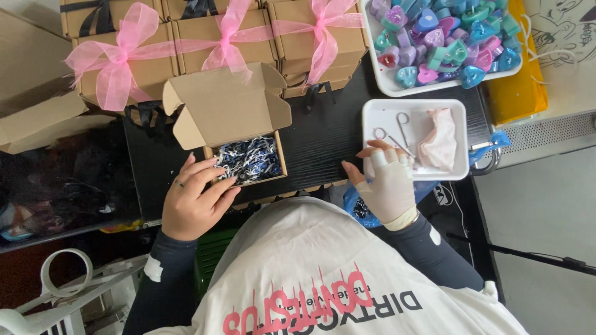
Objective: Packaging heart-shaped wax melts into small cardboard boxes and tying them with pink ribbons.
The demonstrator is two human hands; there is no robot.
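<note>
An open brown cardboard box (pixel 223 105) sits on the black table, its lower half filled with blue and white shredded paper (pixel 249 159). My left hand (pixel 195 198) rests bare at the box's front left corner, fingers together and touching its edge, holding nothing. My right hand (pixel 386 180) wears a pale fingerless glove and reaches to the near left corner of a white tray (pixel 372 111). Its fingertips are at a pair of thin metal tweezers (pixel 397 133) lying in that tray. Whether it grips them is unclear.
Closed brown boxes with pink ribbon bows (pixel 223 37) line the table's far side. A second white tray (pixel 388 84) holds several heart-shaped coloured candles (pixel 444 37). A crumpled pale cloth (pixel 439 146) lies in the near tray. A yellow bin (pixel 518 93) stands at right.
</note>
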